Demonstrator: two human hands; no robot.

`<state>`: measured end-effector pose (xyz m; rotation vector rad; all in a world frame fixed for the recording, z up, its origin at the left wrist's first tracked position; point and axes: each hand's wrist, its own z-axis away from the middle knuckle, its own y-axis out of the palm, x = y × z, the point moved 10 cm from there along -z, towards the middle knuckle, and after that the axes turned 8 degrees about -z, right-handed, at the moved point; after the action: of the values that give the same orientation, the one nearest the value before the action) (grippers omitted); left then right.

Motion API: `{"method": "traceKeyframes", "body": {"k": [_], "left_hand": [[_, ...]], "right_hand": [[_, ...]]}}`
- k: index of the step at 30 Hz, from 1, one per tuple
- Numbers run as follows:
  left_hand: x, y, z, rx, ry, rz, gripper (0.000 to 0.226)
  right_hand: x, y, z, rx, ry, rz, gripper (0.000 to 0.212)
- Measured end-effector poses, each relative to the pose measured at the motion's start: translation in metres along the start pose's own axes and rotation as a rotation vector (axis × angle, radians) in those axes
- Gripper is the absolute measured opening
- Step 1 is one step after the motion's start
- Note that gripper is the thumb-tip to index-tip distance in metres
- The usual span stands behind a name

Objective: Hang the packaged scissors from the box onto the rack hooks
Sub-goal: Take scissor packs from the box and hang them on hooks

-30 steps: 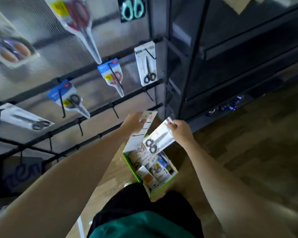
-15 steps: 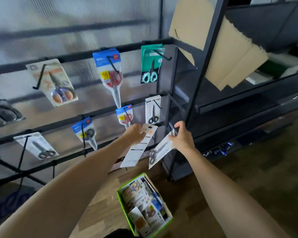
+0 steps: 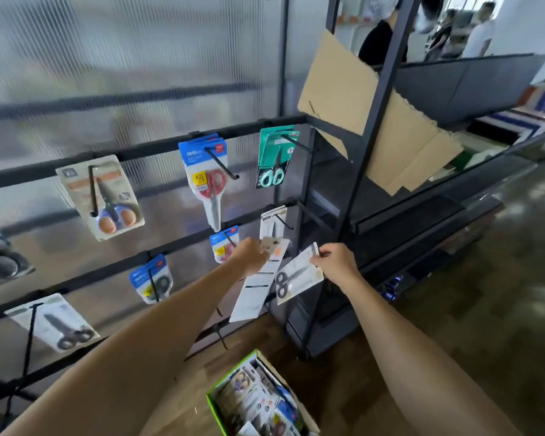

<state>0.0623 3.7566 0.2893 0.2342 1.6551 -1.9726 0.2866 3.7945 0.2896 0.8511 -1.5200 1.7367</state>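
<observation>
Head view. Task partly done: seven packs already hang on the rack hooks [image 3: 222, 165], among them a red-handled pack [image 3: 206, 180] at 12 o'clock from the hands, a teal pack [image 3: 274, 158] at 1 o'clock, an orange-handled pack [image 3: 103, 196] at 10 o'clock, and a white pack [image 3: 272, 220] just above the hands.

Left hand [image 3: 250, 256] pinches the top of a long white card pack [image 3: 260, 284], back side toward camera. Right hand [image 3: 335, 262] pinches the top corner of a black-handled scissors pack [image 3: 296, 276], which hangs tilted, handles toward 7 o'clock. Both packs are near the second rail, neither on a hook yet.

Left to do: the green box [image 3: 214, 407] at 6 o'clock, on the floor, holds many more packs.

Surroundings: dark shelving frame [image 3: 375, 127] at 2 o'clock with cardboard sheet [image 3: 359, 99] leaning through it; people far off at 1 o'clock. Judgement: hanging packs crowd the nearest hooks; free hooks appear lower, toward 7 o'clock.
</observation>
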Motion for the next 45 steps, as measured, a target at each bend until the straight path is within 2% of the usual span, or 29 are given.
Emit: {"method": "traceKeyframes", "body": {"k": [3,8,10,12,14,19,22,25,29,34,36,37,40,42,45], "left_hand": [[0.000,-0.005,-0.006,-0.007,-0.021,0.044,0.027],[-0.008,-0.011,-0.024,-0.035,-0.032,0.096,0.011],[-0.010,-0.011,-0.032,-0.040,-0.053,0.089,0.016],[-0.014,-0.014,-0.037,-0.059,-0.051,0.023,0.031],[-0.015,-0.016,-0.044,-0.055,-0.087,0.015,0.032],[-0.014,-0.016,-0.064,-0.016,-0.219,0.147,0.007],[-0.014,-0.013,-0.072,-0.012,-0.311,0.181,0.026],[-0.017,-0.009,-0.074,-0.019,-0.364,0.164,0.030],[-0.016,-0.004,-0.075,-0.040,-0.444,0.179,0.015],[-0.012,-0.004,-0.072,-0.086,-0.494,0.213,0.007],[-0.012,-0.005,-0.071,-0.083,-0.505,0.202,0.024],[-0.012,-0.005,-0.070,-0.076,-0.519,0.199,0.025],[-0.013,-0.002,-0.071,-0.064,-0.550,0.232,0.008],[-0.014,-0.004,-0.071,-0.076,-0.549,0.226,0.023],[-0.014,-0.007,-0.069,-0.091,-0.536,0.187,0.027]], "right_hand": [[-0.002,0.003,-0.009,0.004,0.043,-0.072,0.009],[0.006,0.019,-0.032,0.066,-0.069,0.073,0.017],[0.006,0.029,-0.046,0.118,-0.131,0.124,0.019],[0.007,0.042,-0.059,0.195,-0.190,0.209,0.017],[0.010,0.054,-0.073,0.255,-0.265,0.302,0.016],[0.024,0.075,-0.106,0.321,-0.461,0.478,0.016],[0.035,0.081,-0.121,0.325,-0.565,0.573,0.025],[0.039,0.086,-0.136,0.346,-0.610,0.539,0.031],[0.045,0.087,-0.149,0.359,-0.669,0.533,0.021],[0.055,0.093,-0.152,0.429,-0.749,0.413,0.022],[0.054,0.093,-0.154,0.451,-0.733,0.370,0.021],[0.051,0.092,-0.159,0.462,-0.700,0.363,0.020],[0.049,0.093,-0.171,0.446,-0.625,0.396,0.023],[0.049,0.096,-0.175,0.450,-0.566,0.386,0.023],[0.049,0.101,-0.179,0.429,-0.478,0.361,0.019]]}}
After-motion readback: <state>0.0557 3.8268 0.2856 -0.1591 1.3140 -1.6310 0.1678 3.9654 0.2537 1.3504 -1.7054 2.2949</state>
